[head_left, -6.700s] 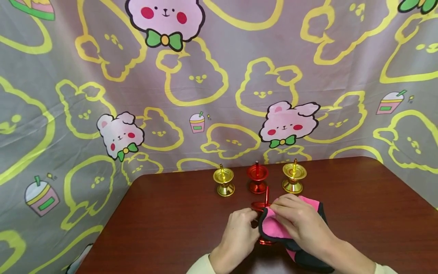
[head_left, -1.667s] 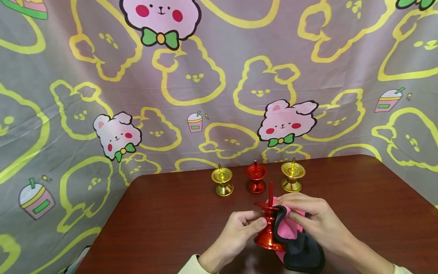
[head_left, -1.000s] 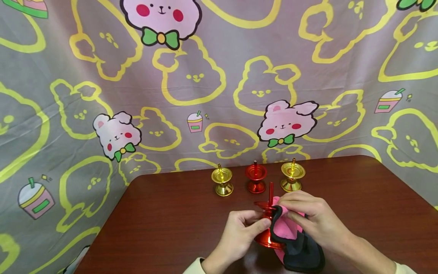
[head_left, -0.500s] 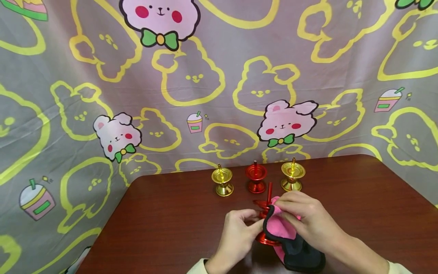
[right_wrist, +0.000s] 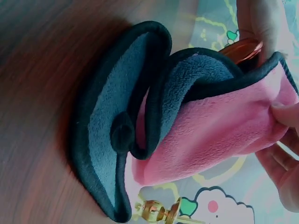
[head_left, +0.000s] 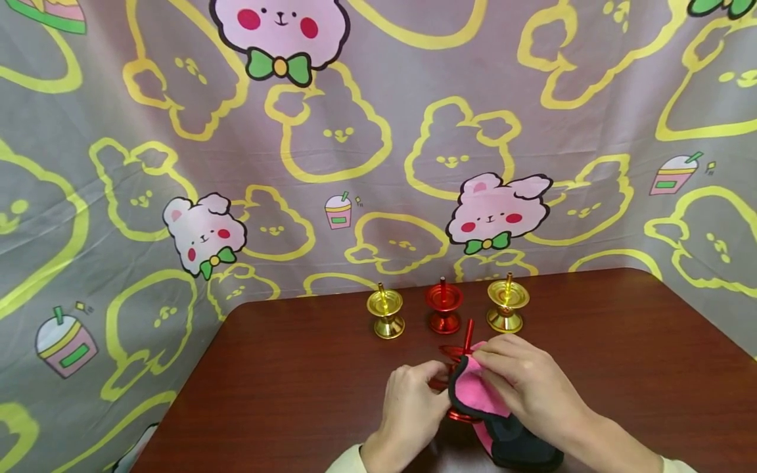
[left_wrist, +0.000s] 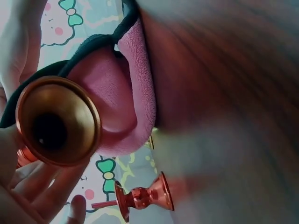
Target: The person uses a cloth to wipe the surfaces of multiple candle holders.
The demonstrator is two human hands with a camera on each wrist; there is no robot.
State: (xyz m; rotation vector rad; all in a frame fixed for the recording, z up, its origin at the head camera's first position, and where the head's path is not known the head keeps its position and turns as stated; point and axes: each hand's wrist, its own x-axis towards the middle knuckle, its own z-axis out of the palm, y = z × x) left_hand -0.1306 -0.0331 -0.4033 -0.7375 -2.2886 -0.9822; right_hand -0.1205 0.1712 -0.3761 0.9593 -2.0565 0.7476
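My left hand (head_left: 411, 407) grips a shiny red candle holder (head_left: 452, 352) by its stem, above the table. Its spike points up and leans slightly right. In the left wrist view the hollow underside of the candle holder's base (left_wrist: 77, 105) faces the camera. My right hand (head_left: 529, 378) pinches a cloth (head_left: 479, 391), pink on one face and dark grey on the other, with black edging. The cloth lies against the candle holder below its dish and hides much of the stem. In the right wrist view the cloth (right_wrist: 215, 130) hangs in folds below my fingers.
Behind my hands stand a gold candle holder (head_left: 388, 315), a red one (head_left: 444, 310) and another gold one (head_left: 507, 309) in a row. They are on the dark brown wooden table (head_left: 284, 381). A patterned cartoon curtain (head_left: 378, 197) closes off the back and sides.
The cloth has shifted left across the red candle holder, covering more of its stem and base than a second ago. The spike now leans further right. Both hands keep their holds.
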